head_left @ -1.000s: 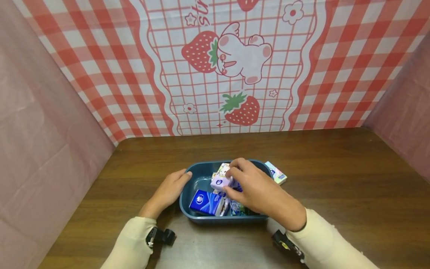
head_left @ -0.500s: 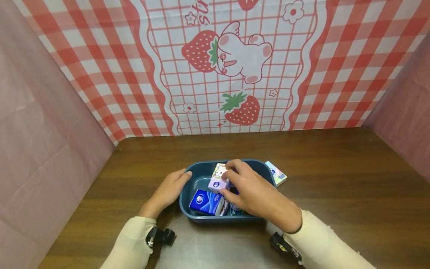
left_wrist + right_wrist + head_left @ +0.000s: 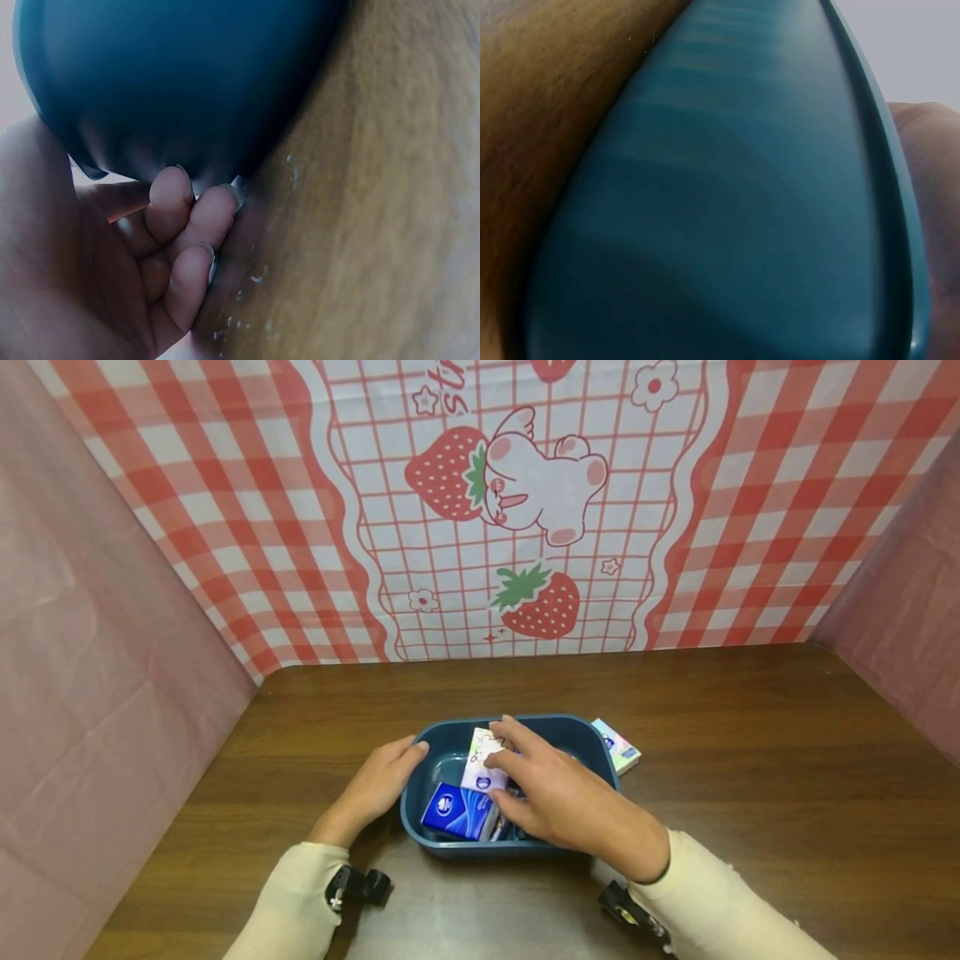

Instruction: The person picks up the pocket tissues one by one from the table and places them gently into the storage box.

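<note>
In the head view a dark teal plastic basin [image 3: 517,852] stands on the table. My left hand [image 3: 382,777] grips its left end, thumb over the rim; the left wrist view shows the curled fingers [image 3: 191,214] against the outer wall. My right hand [image 3: 555,793] reaches into the basin and holds a small white and lilac tissue pack [image 3: 480,772] by its right side, thumb near the lower corner. A blue tissue pack [image 3: 453,812] lies in front of it. Other packs are mostly hidden under my right hand. The right wrist view shows mainly the basin's outer wall [image 3: 727,187].
Another pale tissue pack [image 3: 621,750] lies on the wooden table [image 3: 720,760], close against the basin's right end. A red and white checked cloth [image 3: 300,527] hangs behind the table, with pink cloth at both sides.
My right hand has shifted slightly left with the white and lilac pack, which has turned from tilted to flatter beside the blue pack. The left hand stays on the basin.
</note>
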`<state>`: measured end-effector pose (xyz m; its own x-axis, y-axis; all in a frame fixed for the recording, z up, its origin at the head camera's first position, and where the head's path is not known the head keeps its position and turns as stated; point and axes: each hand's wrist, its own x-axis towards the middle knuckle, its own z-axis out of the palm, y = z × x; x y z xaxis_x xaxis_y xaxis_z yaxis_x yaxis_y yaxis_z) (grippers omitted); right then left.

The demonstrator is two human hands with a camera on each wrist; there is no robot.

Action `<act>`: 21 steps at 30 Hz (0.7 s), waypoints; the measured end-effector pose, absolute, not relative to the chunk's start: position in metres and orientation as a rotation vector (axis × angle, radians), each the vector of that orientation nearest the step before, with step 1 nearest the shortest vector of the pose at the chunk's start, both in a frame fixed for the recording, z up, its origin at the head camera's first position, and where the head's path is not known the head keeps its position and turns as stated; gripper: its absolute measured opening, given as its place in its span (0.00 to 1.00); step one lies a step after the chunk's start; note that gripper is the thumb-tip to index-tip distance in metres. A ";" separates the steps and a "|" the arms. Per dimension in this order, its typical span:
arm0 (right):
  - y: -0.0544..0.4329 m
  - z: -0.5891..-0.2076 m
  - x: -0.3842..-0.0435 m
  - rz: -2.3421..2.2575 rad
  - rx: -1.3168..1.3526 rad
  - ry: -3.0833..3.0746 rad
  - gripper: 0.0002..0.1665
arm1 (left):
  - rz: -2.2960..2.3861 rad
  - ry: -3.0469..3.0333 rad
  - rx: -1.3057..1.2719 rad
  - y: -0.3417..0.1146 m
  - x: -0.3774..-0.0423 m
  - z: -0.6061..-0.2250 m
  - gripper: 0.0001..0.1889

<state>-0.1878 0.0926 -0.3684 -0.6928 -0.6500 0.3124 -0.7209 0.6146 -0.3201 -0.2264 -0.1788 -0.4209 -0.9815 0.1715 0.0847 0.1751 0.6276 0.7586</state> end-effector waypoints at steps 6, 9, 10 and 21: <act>0.092 -0.370 -0.186 0.642 1.189 -2.675 0.20 | -1.312 -2.836 -0.283 -0.178 -0.227 -0.421 0.18; 0.092 -0.371 -0.185 0.628 1.215 -2.692 0.22 | -1.314 -2.842 -0.274 -0.178 -0.227 -0.420 0.18; 0.092 -0.371 -0.185 0.622 1.223 -2.700 0.22 | -1.313 -2.842 -0.275 -0.178 -0.227 -0.420 0.18; 0.091 -0.371 -0.184 0.630 1.276 -2.727 0.22 | -1.316 -2.851 -0.261 -0.178 -0.227 -0.421 0.20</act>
<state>-0.1836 0.0906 -0.3711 -0.6541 -0.7212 0.2280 -0.7481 0.5724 -0.3357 -0.2273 -0.1780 -0.4208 -0.9863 0.1534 0.0610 0.1459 0.6373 0.7567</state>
